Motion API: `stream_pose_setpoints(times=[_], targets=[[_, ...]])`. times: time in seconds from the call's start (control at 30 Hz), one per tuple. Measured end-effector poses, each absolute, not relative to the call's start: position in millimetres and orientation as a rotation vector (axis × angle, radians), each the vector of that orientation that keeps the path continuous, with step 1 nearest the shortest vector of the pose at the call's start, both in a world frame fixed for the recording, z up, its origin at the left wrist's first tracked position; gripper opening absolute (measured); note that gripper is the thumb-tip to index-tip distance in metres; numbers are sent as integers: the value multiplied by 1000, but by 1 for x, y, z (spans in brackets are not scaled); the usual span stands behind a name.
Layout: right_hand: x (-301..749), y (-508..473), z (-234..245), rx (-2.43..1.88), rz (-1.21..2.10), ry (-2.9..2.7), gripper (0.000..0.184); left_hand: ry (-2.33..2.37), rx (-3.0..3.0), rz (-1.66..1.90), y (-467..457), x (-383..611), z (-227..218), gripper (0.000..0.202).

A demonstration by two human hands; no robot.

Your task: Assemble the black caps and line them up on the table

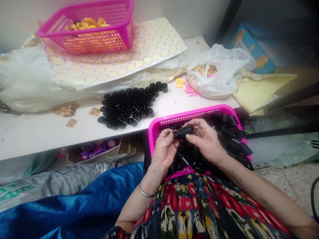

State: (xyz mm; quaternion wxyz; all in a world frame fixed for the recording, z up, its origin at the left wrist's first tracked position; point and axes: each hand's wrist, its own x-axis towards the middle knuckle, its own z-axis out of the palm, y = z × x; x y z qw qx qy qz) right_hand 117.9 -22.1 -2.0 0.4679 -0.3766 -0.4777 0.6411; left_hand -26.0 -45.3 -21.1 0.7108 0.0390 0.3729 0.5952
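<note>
Both of my hands meet over a pink basket [152, 132] filled with black plastic pieces [230, 134]. Between them is a small black plastic cylinder [184, 131], lying nearly level. My left hand [165, 147] pinches its narrower left end, where the finer detail is too small to make out. My right hand [205, 137] grips the wider right end between thumb and fingers. On the white table ahead, many short black cylinders [129, 106] stand close together in slanting rows.
Another pink basket [99, 39] with yellow ring-shaped pieces [91, 24] sits on a sheet of round stickers [149, 43]. A clear plastic bag [219, 73] of colourful beads and a pale yellow envelope [264, 91] lie to the right. Blue plastic sheeting [99, 199] spreads at lower left.
</note>
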Motion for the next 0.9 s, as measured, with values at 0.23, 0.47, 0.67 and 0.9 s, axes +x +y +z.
stream_pose_setpoints(times=[0.23, 0.47, 0.67, 0.9], targets=[[119, -24, -2, -958, 1533, -1225, 27, 862, 71, 1357, -44, -24, -25, 36], [116, -26, -3, -1060, 1490, -1192, 29, 910, 125, 1367, -46, -20, -26, 34], [114, -28, -5, -1179, 1411, -1318, 25, 1238, 615, 1430, -56, -18, -24, 24], [113, -22, -1, -1198, 1783, -1001, 30, 1299, 1389, 1249, -57, -50, -13, 47]])
